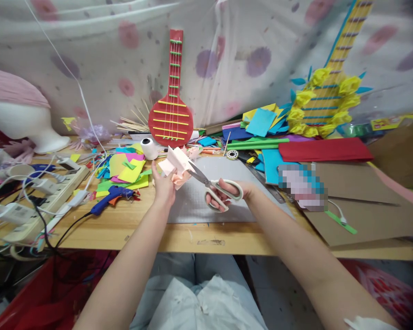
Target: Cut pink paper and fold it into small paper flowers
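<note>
My left hand (164,185) is closed on a folded piece of pale pink paper (176,166), held up above a grey cutting mat (206,192). My right hand (227,195) grips white-handled scissors (215,185) with fingers through the loops. The blades point up and left, and their tips reach the pink paper's right edge. Both hands hover over the mat near the wooden table's (124,227) front edge.
A blue glue gun (112,198), a power strip (43,201) with cables and coloured paper scraps (125,172) lie at left. A red paper guitar (171,103), white thread spool (149,148), foam head (24,117), red sheet (325,150) and brown cardboard (365,206) stand around.
</note>
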Motion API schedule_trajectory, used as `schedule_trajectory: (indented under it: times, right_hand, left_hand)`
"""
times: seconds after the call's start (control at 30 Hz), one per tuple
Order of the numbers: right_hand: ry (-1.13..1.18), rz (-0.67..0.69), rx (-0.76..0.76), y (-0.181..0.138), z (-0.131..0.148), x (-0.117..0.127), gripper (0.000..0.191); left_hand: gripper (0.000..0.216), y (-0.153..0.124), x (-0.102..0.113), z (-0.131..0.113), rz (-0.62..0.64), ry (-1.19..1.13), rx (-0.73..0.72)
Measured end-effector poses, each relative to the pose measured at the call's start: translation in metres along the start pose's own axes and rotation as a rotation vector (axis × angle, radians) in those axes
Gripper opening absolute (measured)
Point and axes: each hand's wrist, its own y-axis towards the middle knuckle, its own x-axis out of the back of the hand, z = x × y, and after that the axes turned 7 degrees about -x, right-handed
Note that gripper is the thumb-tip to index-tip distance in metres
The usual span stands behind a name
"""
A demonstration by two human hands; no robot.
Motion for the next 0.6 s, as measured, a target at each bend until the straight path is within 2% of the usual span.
schedule_trajectory:
  times: [0.1,0.2,0.27,0.37,0.6]
  right_hand:
    - [0.018,-0.014,-0.021,-0.002,0.001,-0.001,0.081]
    - [0.024,-0.036,-0.046,-0.004,0.002,-0.003,0.083]
    - [0.030,-0.038,-0.053,-0.006,0.001,-0.003,0.084]
    - [0.027,-0.011,-0.062,-0.007,0.001,-0.002,0.084]
    - [0.020,0.016,-0.074,-0.010,0.010,-0.005,0.085]
  left_hand:
    - [0.052,0.000,0.001,-0.002,0.057,0.022,-0.034]
    - [0.028,0.003,0.005,-0.003,0.046,0.051,0.063]
    - [0.029,0.003,0.008,-0.005,0.031,0.042,0.106]
    - [0.041,0.003,0.012,-0.008,0.045,0.042,0.094]
    - [0.058,-0.002,0.019,-0.004,0.196,0.251,-0.126]
